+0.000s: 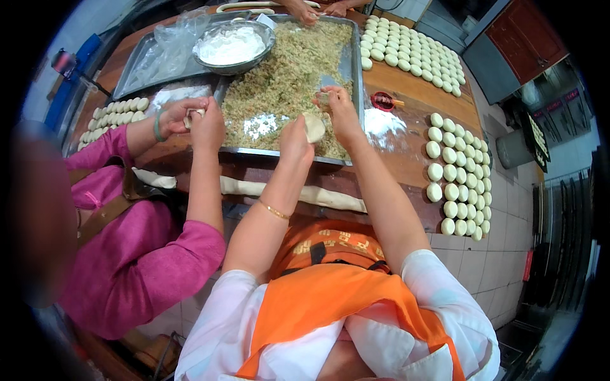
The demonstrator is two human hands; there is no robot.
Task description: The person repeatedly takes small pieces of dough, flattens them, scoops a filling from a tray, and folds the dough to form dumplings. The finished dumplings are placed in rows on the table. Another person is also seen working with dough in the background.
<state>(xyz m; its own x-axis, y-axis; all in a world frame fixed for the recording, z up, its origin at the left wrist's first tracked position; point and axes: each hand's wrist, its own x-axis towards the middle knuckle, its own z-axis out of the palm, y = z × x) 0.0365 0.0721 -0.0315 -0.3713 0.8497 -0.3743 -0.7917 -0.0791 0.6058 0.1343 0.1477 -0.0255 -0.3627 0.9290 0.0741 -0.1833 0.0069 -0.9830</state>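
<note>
A flattened round of dough (314,128) is held in my left hand (296,141), above the near part of a large metal tray (358,71) of crumbly filling (281,62). My right hand (339,107) is raised over the tray's right side, its fingers closed around a small clump of filling (325,98). White flour lies on the filling near my left hand. A long rope of dough (329,196) runs along the near table edge, passing beneath my left forearm.
At left, a co-worker's hands (198,116) hold dough; another person's hands (305,12) are at the tray's far edge. A metal bowl of flour (233,45) stands upper left. Rows of dough rounds (461,175) sit at right, near spilled flour (383,125) and a small red dish (382,101).
</note>
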